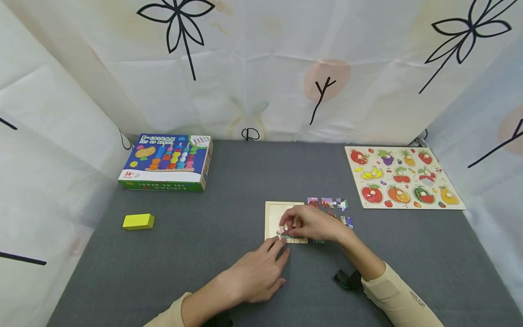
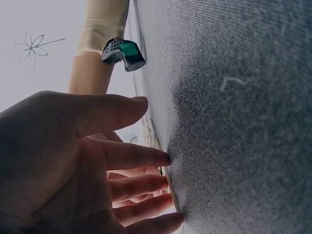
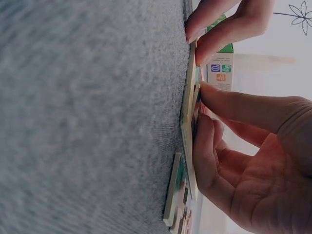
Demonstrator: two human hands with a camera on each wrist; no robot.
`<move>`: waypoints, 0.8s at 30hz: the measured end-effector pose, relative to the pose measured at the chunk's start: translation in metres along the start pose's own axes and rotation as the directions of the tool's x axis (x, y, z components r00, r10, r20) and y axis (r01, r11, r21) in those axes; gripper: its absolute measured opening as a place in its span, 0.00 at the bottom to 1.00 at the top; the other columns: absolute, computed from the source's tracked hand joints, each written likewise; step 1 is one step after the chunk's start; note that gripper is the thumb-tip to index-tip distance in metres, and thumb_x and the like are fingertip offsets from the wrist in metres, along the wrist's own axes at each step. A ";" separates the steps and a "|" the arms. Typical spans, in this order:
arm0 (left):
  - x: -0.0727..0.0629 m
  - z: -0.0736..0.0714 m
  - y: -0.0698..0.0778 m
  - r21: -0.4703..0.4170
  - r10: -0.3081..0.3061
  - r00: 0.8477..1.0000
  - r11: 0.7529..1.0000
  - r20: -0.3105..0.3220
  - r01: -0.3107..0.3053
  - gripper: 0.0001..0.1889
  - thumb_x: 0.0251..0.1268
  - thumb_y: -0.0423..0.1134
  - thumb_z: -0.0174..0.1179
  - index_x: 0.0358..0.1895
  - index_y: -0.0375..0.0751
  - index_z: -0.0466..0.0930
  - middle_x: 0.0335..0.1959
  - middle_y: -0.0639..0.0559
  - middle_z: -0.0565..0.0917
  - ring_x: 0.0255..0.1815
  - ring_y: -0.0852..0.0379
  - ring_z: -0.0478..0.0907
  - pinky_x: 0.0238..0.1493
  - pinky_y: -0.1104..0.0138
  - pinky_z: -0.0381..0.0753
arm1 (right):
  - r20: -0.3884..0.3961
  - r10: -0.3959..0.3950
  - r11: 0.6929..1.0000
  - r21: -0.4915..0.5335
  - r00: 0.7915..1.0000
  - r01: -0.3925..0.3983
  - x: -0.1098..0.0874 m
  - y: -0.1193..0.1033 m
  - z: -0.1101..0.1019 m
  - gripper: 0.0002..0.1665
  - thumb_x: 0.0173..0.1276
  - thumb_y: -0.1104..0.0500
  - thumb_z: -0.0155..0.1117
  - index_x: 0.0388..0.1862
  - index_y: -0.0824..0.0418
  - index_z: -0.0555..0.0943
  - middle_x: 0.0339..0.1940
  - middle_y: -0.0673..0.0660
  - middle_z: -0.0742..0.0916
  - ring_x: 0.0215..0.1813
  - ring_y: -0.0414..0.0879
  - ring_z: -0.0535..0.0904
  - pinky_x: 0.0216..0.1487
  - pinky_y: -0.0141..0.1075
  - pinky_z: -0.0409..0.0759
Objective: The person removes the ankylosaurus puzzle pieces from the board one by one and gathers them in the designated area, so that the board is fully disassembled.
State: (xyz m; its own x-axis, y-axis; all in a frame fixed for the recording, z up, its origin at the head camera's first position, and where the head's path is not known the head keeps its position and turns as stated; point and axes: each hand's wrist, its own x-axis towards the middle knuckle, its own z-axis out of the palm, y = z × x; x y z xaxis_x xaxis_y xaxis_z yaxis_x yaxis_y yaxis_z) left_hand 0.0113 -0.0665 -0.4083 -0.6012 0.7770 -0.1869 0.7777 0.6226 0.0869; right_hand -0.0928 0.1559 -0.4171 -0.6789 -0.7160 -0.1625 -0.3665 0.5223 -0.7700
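A small pale wooden puzzle tray (image 1: 271,210) lies on the grey table in front of the person. Thumb and fingers of the right hand (image 1: 311,222) pinch a jigsaw piece (image 3: 196,93) low over the tray's lower part, hiding much of it. Fairly straight fingers of the left hand (image 1: 258,274) rest at the tray's near edge, one fingertip over its rim; that thumb stands apart. Loose jigsaw pieces (image 1: 342,204) with colourful prints lie right of the tray, partly covered by the right hand and forearm.
A fruit puzzle board (image 1: 390,181) lies at the back right. At the back left sits a blue and green bead-toy box (image 1: 163,159), with a yellow block (image 1: 138,221) nearer the front. White printed cloth (image 1: 261,91) hangs behind the table and along its sides.
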 end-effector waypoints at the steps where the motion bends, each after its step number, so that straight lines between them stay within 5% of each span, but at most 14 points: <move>1: 0.000 0.000 0.000 0.001 0.002 1.000 1.000 0.000 -0.002 0.32 0.82 0.58 0.58 0.77 0.41 0.75 0.82 0.43 0.68 0.83 0.46 0.67 0.73 0.64 0.82 | 0.001 -0.001 1.000 -0.005 1.000 0.001 0.000 -0.001 0.000 0.08 0.72 0.69 0.73 0.48 0.63 0.89 0.34 0.55 0.88 0.30 0.33 0.77 0.35 0.28 0.79; 14: 0.000 0.000 0.000 -0.016 -0.005 1.000 1.000 -0.006 0.005 0.32 0.82 0.57 0.58 0.78 0.41 0.75 0.82 0.44 0.68 0.82 0.47 0.67 0.71 0.65 0.83 | -0.012 -0.035 0.998 -0.059 0.999 0.034 0.001 -0.001 0.003 0.07 0.74 0.67 0.73 0.49 0.62 0.88 0.32 0.52 0.86 0.28 0.31 0.73 0.33 0.28 0.75; 24: -0.001 0.001 0.001 -0.042 -0.013 1.000 0.999 0.010 0.014 0.32 0.82 0.57 0.59 0.78 0.41 0.74 0.83 0.46 0.66 0.83 0.47 0.65 0.69 0.67 0.84 | 0.002 0.021 1.000 0.022 1.000 -0.021 -0.002 0.000 0.000 0.04 0.76 0.66 0.69 0.47 0.60 0.85 0.35 0.52 0.87 0.33 0.34 0.77 0.36 0.29 0.78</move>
State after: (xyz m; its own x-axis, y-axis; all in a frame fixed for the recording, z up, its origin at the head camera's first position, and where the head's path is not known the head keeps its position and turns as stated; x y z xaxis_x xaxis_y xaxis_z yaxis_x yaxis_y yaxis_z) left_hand 0.0122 -0.0668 -0.4091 -0.6095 0.7677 -0.1979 0.7609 0.6366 0.1258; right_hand -0.0912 0.1575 -0.4173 -0.6851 -0.7059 -0.1798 -0.3384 0.5270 -0.7796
